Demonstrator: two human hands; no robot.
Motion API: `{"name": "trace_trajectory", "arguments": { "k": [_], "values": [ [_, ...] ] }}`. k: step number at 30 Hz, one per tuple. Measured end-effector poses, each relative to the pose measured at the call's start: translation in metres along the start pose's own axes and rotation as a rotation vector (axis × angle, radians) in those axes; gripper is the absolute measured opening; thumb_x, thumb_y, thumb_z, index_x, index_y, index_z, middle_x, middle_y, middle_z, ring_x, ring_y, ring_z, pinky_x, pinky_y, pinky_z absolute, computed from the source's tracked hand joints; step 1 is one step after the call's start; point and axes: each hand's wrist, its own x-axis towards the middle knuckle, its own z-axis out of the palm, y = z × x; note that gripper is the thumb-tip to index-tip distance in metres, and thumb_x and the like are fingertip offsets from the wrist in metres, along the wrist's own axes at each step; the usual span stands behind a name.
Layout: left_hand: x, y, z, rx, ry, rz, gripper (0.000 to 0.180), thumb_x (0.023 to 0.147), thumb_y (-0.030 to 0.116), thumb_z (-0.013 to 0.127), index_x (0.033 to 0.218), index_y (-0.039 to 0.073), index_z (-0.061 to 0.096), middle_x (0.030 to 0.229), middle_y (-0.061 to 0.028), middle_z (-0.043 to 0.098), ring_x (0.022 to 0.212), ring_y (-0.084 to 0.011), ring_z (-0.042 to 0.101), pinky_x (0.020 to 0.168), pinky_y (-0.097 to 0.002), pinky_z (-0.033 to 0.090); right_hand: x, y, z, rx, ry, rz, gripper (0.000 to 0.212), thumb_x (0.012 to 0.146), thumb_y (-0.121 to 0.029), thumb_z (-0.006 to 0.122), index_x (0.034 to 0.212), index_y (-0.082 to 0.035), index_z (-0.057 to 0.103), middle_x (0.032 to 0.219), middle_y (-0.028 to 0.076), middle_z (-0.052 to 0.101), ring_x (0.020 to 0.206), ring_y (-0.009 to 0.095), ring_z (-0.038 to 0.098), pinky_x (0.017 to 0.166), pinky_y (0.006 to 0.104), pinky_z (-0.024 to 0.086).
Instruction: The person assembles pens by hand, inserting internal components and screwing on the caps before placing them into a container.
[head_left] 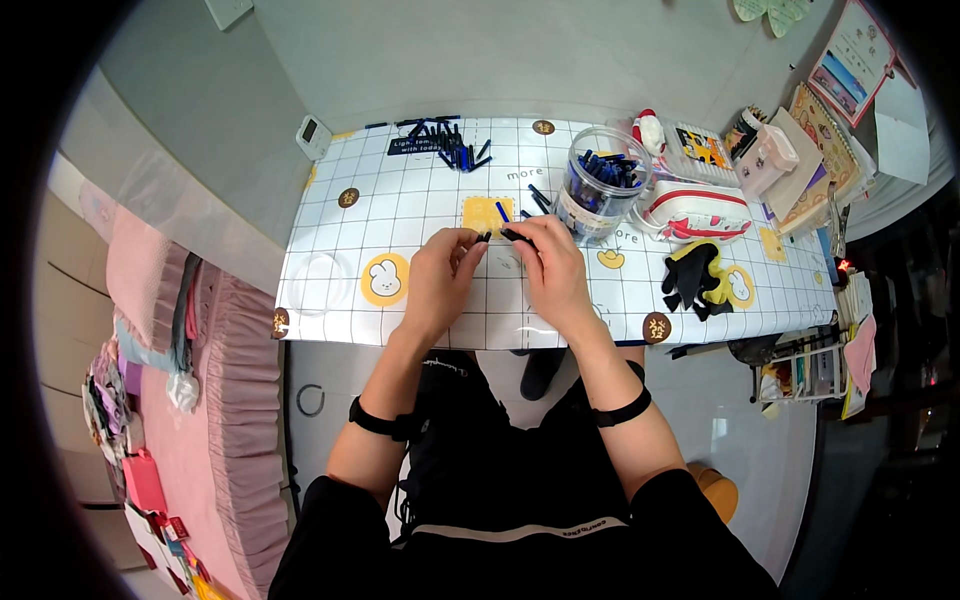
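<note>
Over the near middle of the table, my left hand [446, 277] pinches a short black tube-like piece [485, 237] between thumb and fingers. Close beside it, my right hand [553, 268] grips another short black piece [514, 236]; the two pieces are slightly apart, their ends facing each other. Just beyond my fingers lies a blue tube [502, 212], with a few dark tubes [540, 198] near the jar. The clear round jar [590, 222] stands to the right, holding many blue and black tubes. A loose pile of similar tubes [462, 152] lies at the far left.
A white and red pouch [697, 212] and black and yellow gloves [698, 280] lie right of the jar. A clear round lid [320, 283] rests at the left. Notebooks [822, 130] and a pink box [768, 158] stand at the back right. The wall borders the far edge.
</note>
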Motion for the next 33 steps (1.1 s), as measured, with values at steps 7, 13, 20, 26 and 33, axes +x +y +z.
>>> {"name": "trace_trajectory", "arguments": {
  "k": [7,13,20,26,33],
  "values": [
    [0.001,-0.003,0.013,-0.305,0.009,0.108,0.012,0.074,0.007,0.054,0.082,-0.001,0.052,0.068,-0.0027,0.054,0.058,-0.0065,0.048,0.052,-0.0178,0.038,0.000,-0.003,-0.003,0.091,0.011,-0.022,0.015,0.071,0.002,0.050,0.086,0.001,0.051,0.083,0.011,0.050,0.068,0.022,0.052,0.057,0.0258,0.042],
    [0.002,-0.010,0.012,-0.106,0.106,0.331,0.009,0.070,0.003,0.057,0.078,0.000,0.053,0.069,-0.0056,0.055,0.060,-0.0111,0.050,0.054,-0.0190,0.040,0.000,-0.002,-0.005,0.152,-0.040,-0.031,0.014,0.068,0.002,0.054,0.081,0.001,0.050,0.075,0.009,0.052,0.063,0.020,0.053,0.053,0.0236,0.042],
    [-0.005,-0.006,0.012,-0.139,0.082,0.303,0.012,0.066,0.002,0.060,0.077,0.000,0.055,0.069,-0.0072,0.055,0.062,-0.0135,0.053,0.054,-0.0215,0.043,-0.002,-0.005,-0.008,0.088,-0.068,0.001,0.014,0.067,0.003,0.054,0.080,-0.001,0.051,0.072,0.009,0.052,0.063,0.019,0.053,0.053,0.0233,0.041],
    [-0.005,-0.006,0.010,-0.157,0.037,0.267,0.012,0.066,0.001,0.060,0.077,0.000,0.057,0.071,-0.0079,0.057,0.063,-0.0143,0.056,0.055,-0.0208,0.044,-0.004,-0.003,-0.008,0.072,-0.085,0.007,0.017,0.066,0.003,0.054,0.083,-0.001,0.053,0.073,0.009,0.052,0.062,0.018,0.053,0.051,0.0230,0.042],
    [-0.004,-0.004,0.009,-0.201,0.012,0.226,0.016,0.066,0.000,0.060,0.082,0.000,0.058,0.076,-0.0085,0.058,0.065,-0.0128,0.056,0.057,-0.0199,0.045,-0.003,-0.003,-0.008,0.056,-0.055,0.000,0.021,0.066,0.002,0.056,0.086,-0.003,0.055,0.071,0.008,0.055,0.061,0.017,0.055,0.051,0.0226,0.042]
  ]
}}
